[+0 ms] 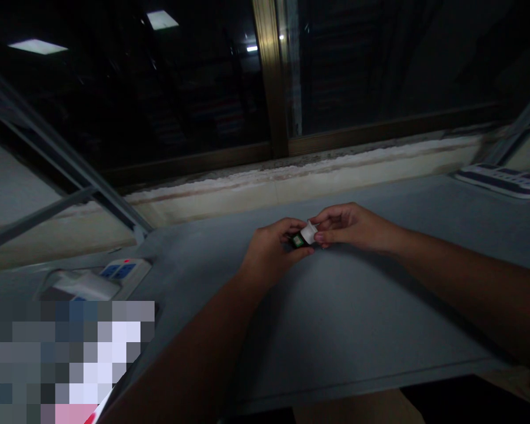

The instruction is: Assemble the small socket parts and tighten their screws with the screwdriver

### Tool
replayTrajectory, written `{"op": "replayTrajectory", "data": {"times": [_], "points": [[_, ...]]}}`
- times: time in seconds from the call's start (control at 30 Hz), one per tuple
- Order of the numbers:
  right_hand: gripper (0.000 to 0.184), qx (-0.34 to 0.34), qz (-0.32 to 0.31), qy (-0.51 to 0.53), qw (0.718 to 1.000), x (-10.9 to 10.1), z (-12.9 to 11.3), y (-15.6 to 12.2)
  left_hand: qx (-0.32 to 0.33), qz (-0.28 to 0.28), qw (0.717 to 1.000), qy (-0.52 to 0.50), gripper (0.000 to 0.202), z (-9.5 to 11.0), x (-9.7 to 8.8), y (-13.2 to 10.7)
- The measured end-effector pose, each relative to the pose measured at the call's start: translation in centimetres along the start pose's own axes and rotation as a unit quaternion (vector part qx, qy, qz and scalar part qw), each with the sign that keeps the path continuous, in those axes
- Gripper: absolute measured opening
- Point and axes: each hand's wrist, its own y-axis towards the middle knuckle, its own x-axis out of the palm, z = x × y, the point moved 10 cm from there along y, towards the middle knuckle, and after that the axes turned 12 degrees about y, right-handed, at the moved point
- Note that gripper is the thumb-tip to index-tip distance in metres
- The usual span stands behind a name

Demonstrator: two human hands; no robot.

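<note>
Over the middle of a grey table (344, 318), both my hands meet on one small item. My left hand (269, 250) is closed around a small black part with a green face (298, 240). My right hand (351, 227) pinches a small white piece (308, 232) that sits against the top of the black part. The scene is dim, and I cannot tell whether the two pieces are joined.
A white power strip (115, 274) with blue sockets and a red light lies at the table's left. Another strip-like object (503, 176) rests at the far right. A dark window with a sill runs behind the table. A blurred patch covers the lower left corner.
</note>
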Motion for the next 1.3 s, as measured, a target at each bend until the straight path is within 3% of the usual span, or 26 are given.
{"op": "replayTrajectory", "data": {"times": [0.27,0.57,0.77,0.87,1.0,1.17,1.3], "points": [[0.044,0.004,-0.029,0.009,1.000,0.6,0.0,-0.2,0.012,-0.008,1.000,-0.005,0.047,0.1,0.1,-0.1],[0.041,-0.001,-0.017,-0.007,1.000,0.6,-0.1,-0.2,0.045,0.015,0.998,0.051,0.045,1.3,-0.5,-0.3],[0.038,-0.035,-0.041,-0.043,0.998,1.4,-1.1,-0.7,0.055,0.007,0.998,0.034,0.056,1.1,-0.3,-0.3],[0.036,-0.111,-0.044,-0.149,0.982,1.9,-2.9,-1.2,0.061,0.016,0.998,0.012,0.052,1.3,-0.4,-0.2],[0.034,-0.260,0.003,-0.310,0.915,3.0,-6.2,-2.6,0.097,0.052,0.994,0.017,0.052,2.6,-1.0,-0.3],[0.041,-0.353,0.029,-0.318,0.879,4.3,-7.8,-4.1,0.191,0.098,0.971,0.103,0.035,5.2,-2.0,-1.1],[0.044,-0.366,0.016,-0.301,0.880,5.0,-7.8,-4.4,0.209,0.116,0.967,0.085,0.022,5.7,-2.6,-1.3]]}}
